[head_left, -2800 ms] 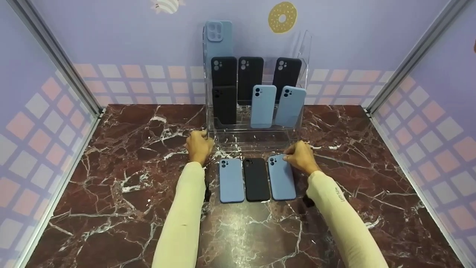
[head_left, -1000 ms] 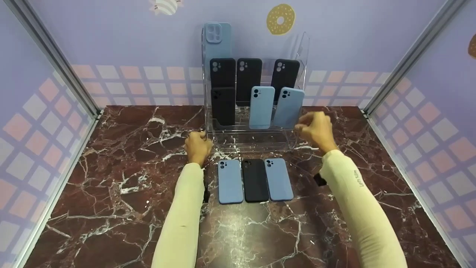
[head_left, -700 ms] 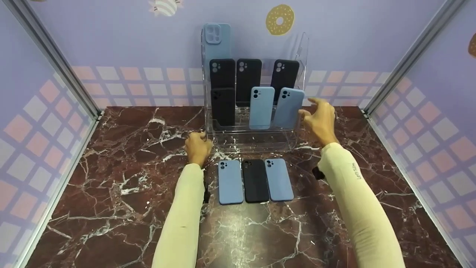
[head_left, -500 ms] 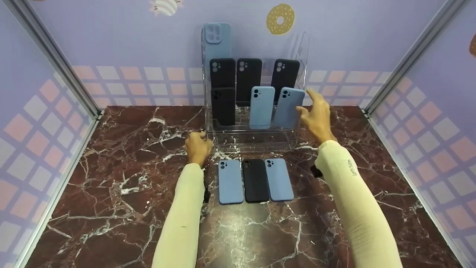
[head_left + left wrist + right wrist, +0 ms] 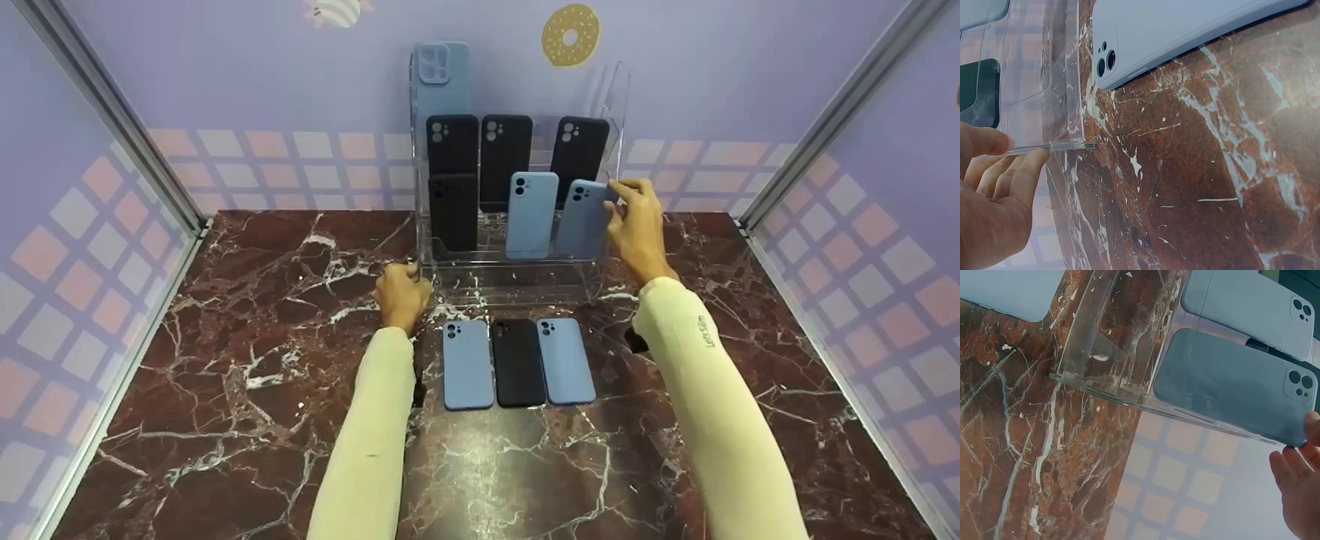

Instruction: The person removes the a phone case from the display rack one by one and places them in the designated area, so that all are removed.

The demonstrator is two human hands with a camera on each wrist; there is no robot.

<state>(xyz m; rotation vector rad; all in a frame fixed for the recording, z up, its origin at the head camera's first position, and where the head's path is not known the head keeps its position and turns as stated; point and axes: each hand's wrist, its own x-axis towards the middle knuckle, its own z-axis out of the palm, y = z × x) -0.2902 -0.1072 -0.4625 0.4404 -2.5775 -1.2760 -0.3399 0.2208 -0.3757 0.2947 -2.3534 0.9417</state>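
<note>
My left hand (image 5: 403, 296) pinches the lower left edge of a clear acrylic display stand (image 5: 1067, 144), thumb on one side and fingers on the other. My right hand (image 5: 637, 231) pinches the top right corner of a blue phone case (image 5: 582, 221), which leans in the stand's front tier at the right end. In the right wrist view, that blue case (image 5: 1230, 385) lies beside a lighter blue case (image 5: 1247, 312). In front of the stand, a blue case (image 5: 469, 365), a black case (image 5: 519, 363) and another blue case (image 5: 566, 361) lie side by side on the table.
Several black cases stand in the tiers, among them a black case (image 5: 453, 214) at front left. A larger blue case (image 5: 442, 82) stands at the top. The marbled table (image 5: 247, 420) is enclosed by patterned purple panels (image 5: 285, 75).
My right hand has let go of the right-hand blue case on the table and risen to the stand, now gripping the front-tier blue case's corner. That case sits slightly lower. My left hand stays put.
</note>
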